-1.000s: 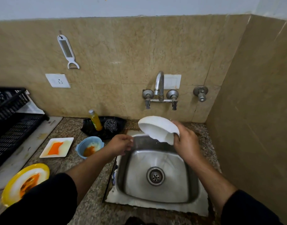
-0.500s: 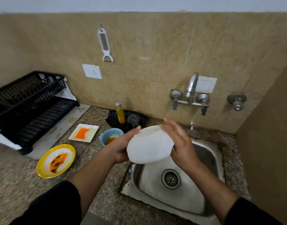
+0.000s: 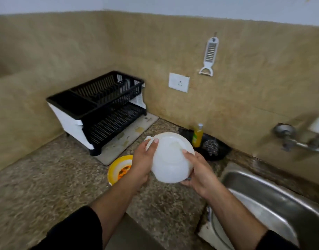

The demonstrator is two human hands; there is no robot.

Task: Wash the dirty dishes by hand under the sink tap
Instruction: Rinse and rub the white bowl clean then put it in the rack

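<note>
White bowl (image 3: 170, 159) gripped between left hand (image 3: 141, 163) and right hand (image 3: 200, 173), yellow plate (image 3: 113, 167) half hidden

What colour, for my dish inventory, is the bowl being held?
White bowl, seen in head view.

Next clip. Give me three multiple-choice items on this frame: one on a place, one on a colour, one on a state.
1. Where is the white bowl relative to the sink and dish rack?
A inside the sink; B above the counter between them; C on the rack's top tier.
2. What colour is the rim of the plate by the left hand?
A blue; B green; C yellow.
3. How is the bowl held?
A by the left hand alone; B by both hands, base toward the camera; C by neither, lying flat.

Answers: 1 B, it is held off the granite, left of the sink. 2 C, a yellow rim rings orange residue. 3 B, the left and right hand grip its sides and its foot ring faces us.
</note>
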